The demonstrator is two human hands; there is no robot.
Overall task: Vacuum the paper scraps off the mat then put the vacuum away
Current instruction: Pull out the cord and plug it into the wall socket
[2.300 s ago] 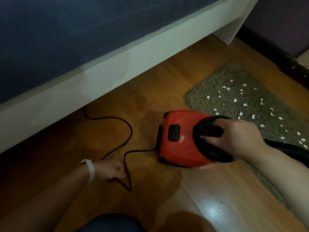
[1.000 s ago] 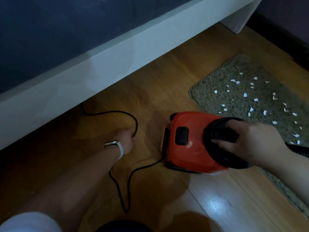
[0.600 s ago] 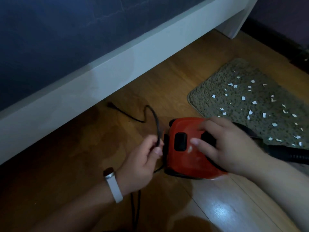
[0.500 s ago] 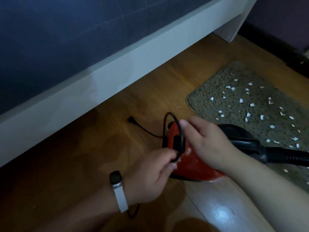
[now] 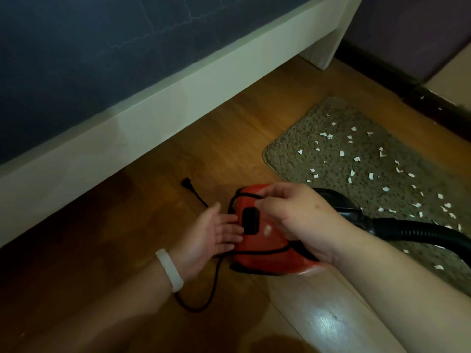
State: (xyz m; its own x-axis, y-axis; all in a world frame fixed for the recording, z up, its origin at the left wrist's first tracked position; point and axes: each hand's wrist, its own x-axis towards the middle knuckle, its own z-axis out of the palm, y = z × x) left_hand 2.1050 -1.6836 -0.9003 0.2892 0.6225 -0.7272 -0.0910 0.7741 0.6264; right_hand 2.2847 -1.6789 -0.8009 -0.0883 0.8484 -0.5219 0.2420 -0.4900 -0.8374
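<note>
1. Find the vacuum (image 5: 265,240) on the floor (image 5: 229,138), just beside the left edge of the mat (image 5: 293,138). Probably parked there so the hose (image 5: 420,233) reaches the mat.
2. Check the paper scraps (image 5: 341,153): scattered across the mat, so cleaning is judged not yet begun.
3. Note the right hand (image 5: 300,215): draped over the top of the vacuum, fingers bent and pinching the cord (image 5: 214,284) at the far top edge. Judged to steady the body while handling the cord.
4. Note the left hand (image 5: 211,233): spread flat, palm up, fingers straight, touching the end of the vacuum beside the black switch (image 5: 249,221). Holds nothing.
5. Trace the cord: wrapped round the red body, then off the left end into a slack loop on the floor.
6. Find the plug (image 5: 186,181) lying loose on the floor between the vacuum and the bed frame (image 5: 153,115), connected to nothing.
7. Judged next need: free the cord fully and plug in before any suction.
</note>
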